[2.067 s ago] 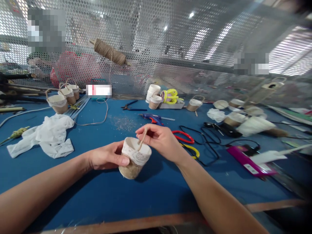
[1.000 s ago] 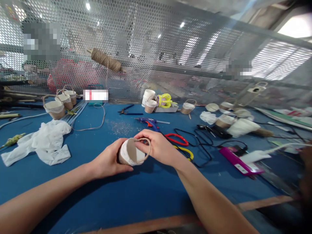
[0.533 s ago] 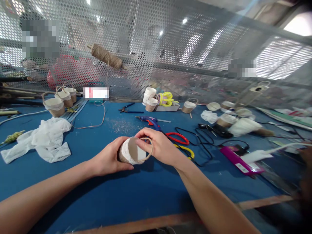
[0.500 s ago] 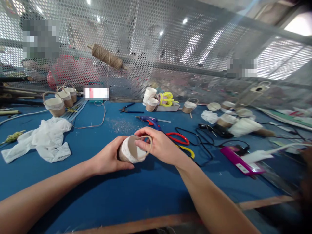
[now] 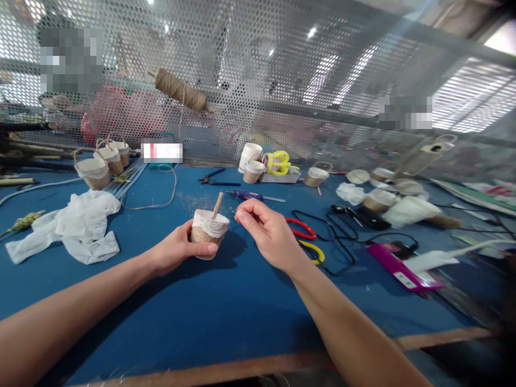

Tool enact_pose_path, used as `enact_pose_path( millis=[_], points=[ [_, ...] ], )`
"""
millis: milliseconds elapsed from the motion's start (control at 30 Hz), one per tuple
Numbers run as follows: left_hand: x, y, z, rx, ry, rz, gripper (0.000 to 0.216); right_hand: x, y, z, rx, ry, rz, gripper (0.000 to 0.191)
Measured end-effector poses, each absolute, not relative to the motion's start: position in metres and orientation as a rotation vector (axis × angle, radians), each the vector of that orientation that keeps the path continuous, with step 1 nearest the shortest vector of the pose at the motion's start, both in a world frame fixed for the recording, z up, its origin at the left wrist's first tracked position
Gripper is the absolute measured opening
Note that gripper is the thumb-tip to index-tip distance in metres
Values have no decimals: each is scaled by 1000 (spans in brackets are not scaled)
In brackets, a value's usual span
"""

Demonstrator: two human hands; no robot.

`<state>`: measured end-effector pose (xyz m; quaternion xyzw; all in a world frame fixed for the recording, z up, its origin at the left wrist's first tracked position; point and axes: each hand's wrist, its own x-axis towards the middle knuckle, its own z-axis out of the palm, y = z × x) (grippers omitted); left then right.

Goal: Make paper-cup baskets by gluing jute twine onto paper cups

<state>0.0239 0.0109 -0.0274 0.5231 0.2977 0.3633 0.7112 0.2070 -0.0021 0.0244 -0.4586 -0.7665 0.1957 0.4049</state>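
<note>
My left hand (image 5: 179, 248) is closed around a small basket (image 5: 206, 236) wrapped in brown twine, with a white lace band below its rim. Its twine handle (image 5: 217, 204) shows nearly edge-on, standing above the rim. My right hand (image 5: 266, 231) is apart from the basket, just to its right, thumb and forefinger pinched together. Whatever may be between those fingertips is too small to make out. Beyond the right hand lies a blue glue gun (image 5: 246, 194), its red trigger part mostly hidden by the fingers.
Similar baskets (image 5: 93, 174) stand at the left, beside crumpled white cloth (image 5: 76, 223). Pliers (image 5: 217, 180) lie toward the back. Red-handled (image 5: 302, 228) and yellow-handled tools (image 5: 316, 251), black cable and a purple power strip (image 5: 403, 271) are at right. A twine spool (image 5: 180, 90) hangs on the mesh.
The basket has turned more upright in my left hand, its handle now edge-on. My right hand has let go of the handle and moved right, fingers pinched.
</note>
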Motion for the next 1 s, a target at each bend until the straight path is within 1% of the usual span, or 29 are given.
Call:
enact_pose_path(
  millis=[133, 200, 267, 333, 400, 600, 767, 833, 933, 1000],
  points=[
    [23, 11, -28, 1175, 643, 790, 50, 206, -4, 24, -1203, -1897, 488, 28],
    [23, 12, -29, 1225, 691, 808, 54, 205, -4, 24, -1212, -1896, 493, 30],
    [24, 13, -30, 1297, 760, 855, 58, 205, -4, 24, -1191, -1911, 525, 24],
    [25, 13, -30, 1376, 811, 914, 61, 205, -4, 24, -1169, -1926, 582, 12],
    [26, 14, -31, 1438, 838, 960, 64, 205, -4, 24, -1175, -1922, 637, 7],
    [24, 13, -35, 1547, 860, 1011, 67, 204, -7, 28, -1200, -1840, 743, 12],
    [25, 11, -34, 1667, 924, 1042, 64, 204, -7, 28, -1196, -1812, 780, 9],
    [25, 11, -33, 1689, 952, 1049, 64, 204, -6, 27, -1180, -1820, 759, 15],
    [25, 11, -33, 1715, 981, 1075, 65, 205, -5, 26, -1196, -1860, 690, 29],
    [24, 12, -35, 1731, 1000, 1090, 66, 205, -5, 26, -1220, -1880, 650, 31]
  ],
)
